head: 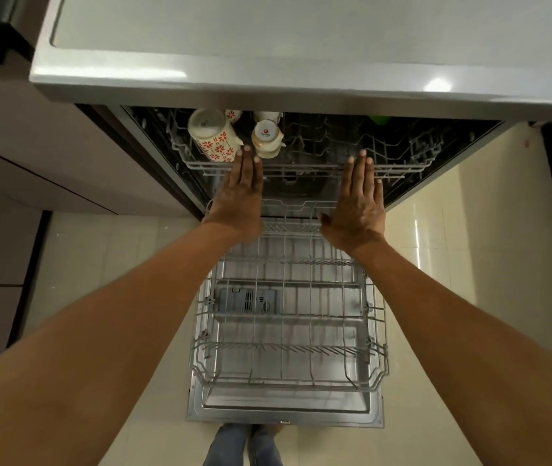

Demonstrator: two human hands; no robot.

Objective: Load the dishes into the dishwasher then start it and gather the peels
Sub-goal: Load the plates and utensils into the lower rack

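Your left hand (241, 193) and right hand (360, 200) press flat, fingers straight, on the upper rack (301, 168); its mugs (214, 137) sit upturned, back ones half hidden under the countertop (267, 62). Lower rack (288, 331) sits out.

You stood before the open dishwasher (288, 183), its door (284, 408) folded down flat over the floor (469, 247) at your feet. The lower rack (288, 331) sat pulled out on that door. Above and behind it, the upper rack (301, 168) sat under the edge of the bench (301, 62). Two mugs (214, 139) (266, 139) stood upside down at the rack's left end, side by side, with more cups behind them. Your left hand (239, 193) lay flat against the rack's front rail just before the mugs; your right hand (358, 200) lay flat against the same rail further right. Cabinets (15, 163) stood to the left.
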